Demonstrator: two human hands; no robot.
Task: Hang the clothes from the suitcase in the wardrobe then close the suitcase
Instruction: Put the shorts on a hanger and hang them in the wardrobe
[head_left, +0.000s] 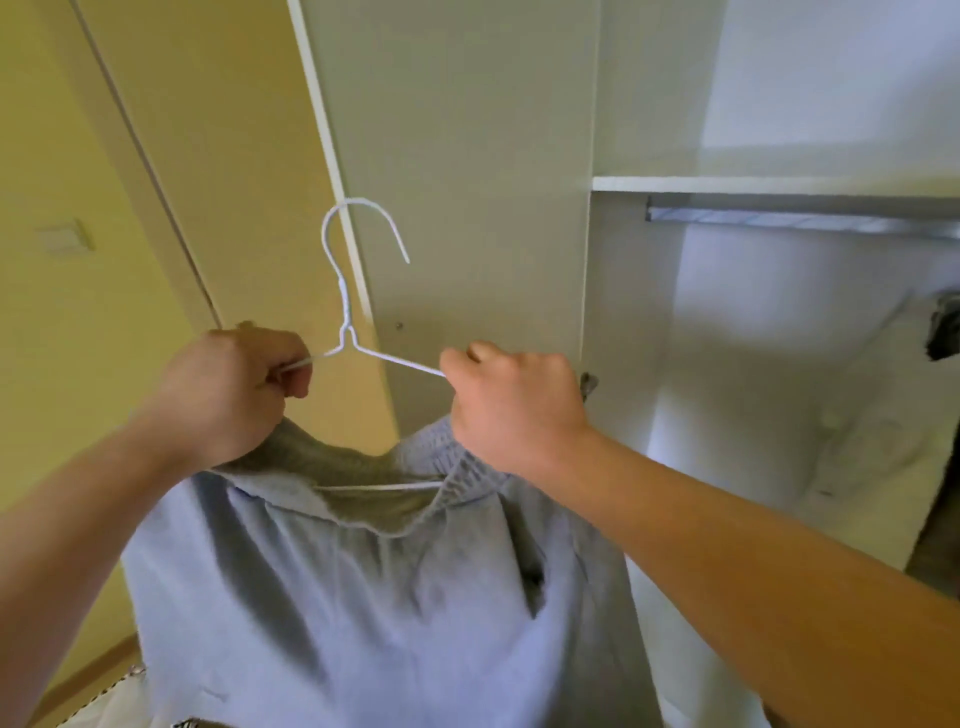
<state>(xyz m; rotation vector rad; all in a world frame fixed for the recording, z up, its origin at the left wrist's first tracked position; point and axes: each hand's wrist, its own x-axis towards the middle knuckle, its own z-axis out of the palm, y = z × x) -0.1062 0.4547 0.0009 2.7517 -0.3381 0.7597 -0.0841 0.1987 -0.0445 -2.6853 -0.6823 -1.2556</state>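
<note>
inside the wardrobe (727, 322), the left part is free under the shelf (753, 183) and along the rail (779, 221); a white shirt (841, 457) fills the right side, and the open door (467, 156) stands left of the opening.

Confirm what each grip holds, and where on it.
Left grip holds the white wire hanger by its left shoulder wire, plus the top edge of the grey garment. Right grip pinches the right shoulder wire.
</note>
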